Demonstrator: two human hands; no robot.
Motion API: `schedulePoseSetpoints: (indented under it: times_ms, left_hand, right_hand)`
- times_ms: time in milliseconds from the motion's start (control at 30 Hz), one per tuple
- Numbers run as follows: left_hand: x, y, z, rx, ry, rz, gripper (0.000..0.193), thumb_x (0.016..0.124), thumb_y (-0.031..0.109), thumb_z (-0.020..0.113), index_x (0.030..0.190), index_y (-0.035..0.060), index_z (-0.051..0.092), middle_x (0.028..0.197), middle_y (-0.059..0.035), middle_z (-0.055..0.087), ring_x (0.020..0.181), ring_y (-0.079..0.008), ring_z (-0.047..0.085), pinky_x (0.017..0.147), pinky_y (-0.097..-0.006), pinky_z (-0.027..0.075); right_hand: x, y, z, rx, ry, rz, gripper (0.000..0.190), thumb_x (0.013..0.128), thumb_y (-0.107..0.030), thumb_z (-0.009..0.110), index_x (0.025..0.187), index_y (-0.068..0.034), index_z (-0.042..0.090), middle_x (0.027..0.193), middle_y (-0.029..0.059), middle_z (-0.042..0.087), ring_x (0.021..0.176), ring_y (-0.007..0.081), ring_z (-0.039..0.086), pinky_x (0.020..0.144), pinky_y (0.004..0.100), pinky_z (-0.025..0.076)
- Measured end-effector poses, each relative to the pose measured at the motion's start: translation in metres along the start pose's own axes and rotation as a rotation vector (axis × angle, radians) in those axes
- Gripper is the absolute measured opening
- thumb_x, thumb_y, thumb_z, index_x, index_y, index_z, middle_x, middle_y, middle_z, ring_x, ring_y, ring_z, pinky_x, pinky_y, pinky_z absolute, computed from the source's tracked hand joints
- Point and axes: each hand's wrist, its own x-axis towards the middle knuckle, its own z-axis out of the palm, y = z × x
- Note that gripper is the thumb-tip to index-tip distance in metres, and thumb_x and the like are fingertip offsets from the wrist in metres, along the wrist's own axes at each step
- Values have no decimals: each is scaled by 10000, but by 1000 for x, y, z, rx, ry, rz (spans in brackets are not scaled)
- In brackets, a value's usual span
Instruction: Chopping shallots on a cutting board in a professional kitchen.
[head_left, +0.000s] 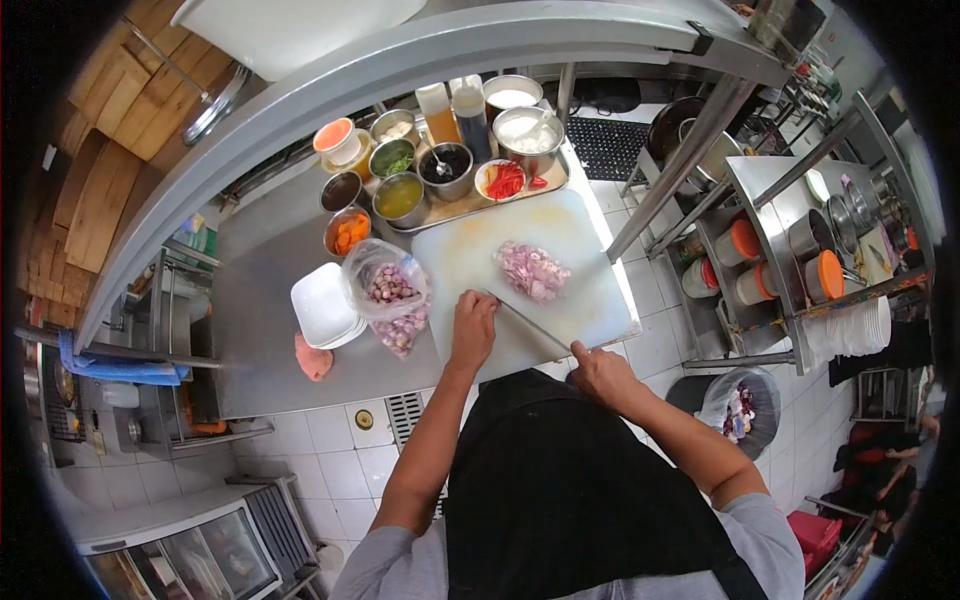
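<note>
My right hand (601, 373) grips the handle end of a knife (534, 322), whose blade slants up and left over a white cutting board (600, 240). At the blade's far end is my left hand (474, 321), fingers curled down at the board; whatever may be under them is hidden. Beyond the knife lies a heap of sliced shallots (532, 271). Left of the board, a clear plastic bag (360, 289) holds whole small shallots (392, 283). A stack of white square dishes (322, 304) stands beside the bag, with a pink cloth (313, 356) near it.
Behind the board, a tray (450, 214) carries metal containers, squeeze bottles (469, 116) and a bowl of sliced red chillies (501, 181). A steel shelf frame (420, 56) arches overhead, its post (679, 161) at the right. A lined waste bin (742, 412) stands on the floor to the right.
</note>
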Motion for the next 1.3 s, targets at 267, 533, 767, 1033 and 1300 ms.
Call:
schedulePoseSetpoints:
  times_ms: [267,533,767,1033,1300]
  left_hand:
    - [1,3,1,-2,7,-21,90,928,21,588,959,9,672,942,-138,571,931,-341,571,845,-449,458]
    - [0,-3,1,9,-4,-32,93,949,39,580,991,6,656,985,-140,578,975,-339,568,881,-433,456]
    - [-4,0,3,14,15,-14,76,933,24,594,982,6,649,976,-138,582,962,-338,577,870,-432,457]
    - [-2,-2,3,32,60,24,94,919,50,597,982,21,660,960,-129,573,947,-333,569,829,-455,447]
    - [-5,-2,1,69,11,-8,76,937,40,582,963,17,650,992,-130,589,969,-337,568,874,-447,453]
  right_hand:
    - [4,2,2,20,-71,38,291,916,-126,556,1167,3,486,785,293,664,747,486,674,670,593,535]
    - [9,-4,-7,26,-68,52,247,905,-102,549,1119,4,485,756,286,665,730,496,668,694,594,533]
    - [8,-4,-7,75,-86,48,261,922,-151,585,1106,0,479,784,300,671,779,506,669,689,601,521]
    - [5,-4,-11,42,-74,37,264,904,-108,554,1133,-3,475,752,286,657,739,501,661,671,610,514]
    - [9,-8,-10,50,-99,39,276,905,-115,549,1155,-9,498,774,284,672,748,494,671,690,611,521]
